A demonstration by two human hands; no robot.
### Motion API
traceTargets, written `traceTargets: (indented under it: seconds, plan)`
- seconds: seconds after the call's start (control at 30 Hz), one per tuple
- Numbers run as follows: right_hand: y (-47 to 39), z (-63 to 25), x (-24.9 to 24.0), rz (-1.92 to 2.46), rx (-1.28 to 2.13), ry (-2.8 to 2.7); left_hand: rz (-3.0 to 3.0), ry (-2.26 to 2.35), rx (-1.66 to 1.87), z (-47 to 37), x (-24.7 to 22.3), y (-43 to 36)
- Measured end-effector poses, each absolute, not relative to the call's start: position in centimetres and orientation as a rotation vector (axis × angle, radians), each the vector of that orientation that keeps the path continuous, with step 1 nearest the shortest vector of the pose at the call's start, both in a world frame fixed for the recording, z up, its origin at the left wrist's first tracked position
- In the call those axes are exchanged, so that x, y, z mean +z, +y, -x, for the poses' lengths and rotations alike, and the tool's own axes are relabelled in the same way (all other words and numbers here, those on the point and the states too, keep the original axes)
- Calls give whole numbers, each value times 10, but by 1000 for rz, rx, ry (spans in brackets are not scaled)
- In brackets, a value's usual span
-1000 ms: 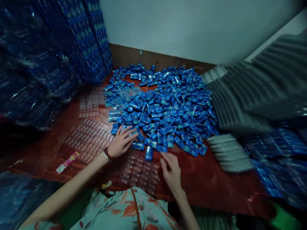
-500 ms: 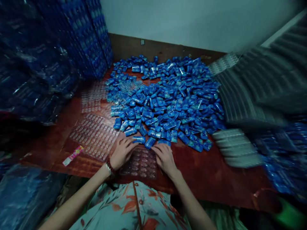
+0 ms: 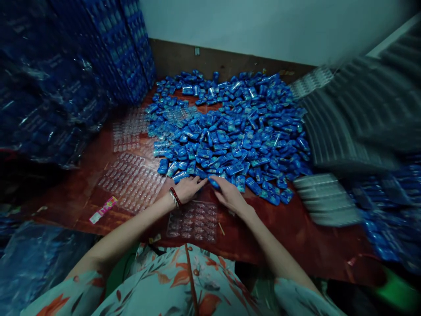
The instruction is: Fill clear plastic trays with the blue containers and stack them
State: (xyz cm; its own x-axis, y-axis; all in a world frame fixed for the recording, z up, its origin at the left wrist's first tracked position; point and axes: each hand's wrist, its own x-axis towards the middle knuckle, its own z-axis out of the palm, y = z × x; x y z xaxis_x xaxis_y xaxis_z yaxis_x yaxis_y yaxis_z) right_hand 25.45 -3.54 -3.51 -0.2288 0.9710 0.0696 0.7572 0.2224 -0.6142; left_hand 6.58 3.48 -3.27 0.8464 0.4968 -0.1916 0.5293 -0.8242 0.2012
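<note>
Just in front of me lies a clear plastic tray (image 3: 192,221) with rows of moulded hollows. Beyond it spreads a large heap of small shiny blue packets (image 3: 226,140). My left hand (image 3: 188,189), with a red bead bracelet and a silvery bangle at the wrist, reaches over the heap's near edge, fingers stretched rightward. My right hand (image 3: 229,193) has a blue packet (image 3: 215,183) between thumb and fingers. The fingertips of both hands nearly meet. Some packets beneath them are hidden.
More clear trays (image 3: 131,180) lie on the red-brown table (image 3: 272,237) at left, beside a pink and white strip (image 3: 103,210). Tall stacks of filled blue packs (image 3: 115,48) rise at left. Stacked pale trays (image 3: 325,199) stand at right. A wall (image 3: 230,26) closes the back.
Both hands have moved forward off the tray's far edge onto the heap's near edge and closer together. More of the tray shows now. The view has shifted slightly.
</note>
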Motion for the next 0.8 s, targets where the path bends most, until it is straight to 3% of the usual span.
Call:
traceTargets:
  seconds: [0.13,0.27,0.47,0.63,0.8]
  plan:
    - [-64,-246,-33,1549,1103,-1129,-2518,868,176,-40,-31,42]
    - [-84,-232,-31,1324,1434,-696,-2076,994,623,-13,-32,33]
    - [-96,-229,-34,1327,1429,-590,-1726,1173,863,9,-37,-13]
    - [-107,-229,-45,1420,1492,-596,-2218,863,922,27,-39,-44]
    - [-114,-226,-56,1623,1243,-672,-2490,739,802,37,-60,-62]
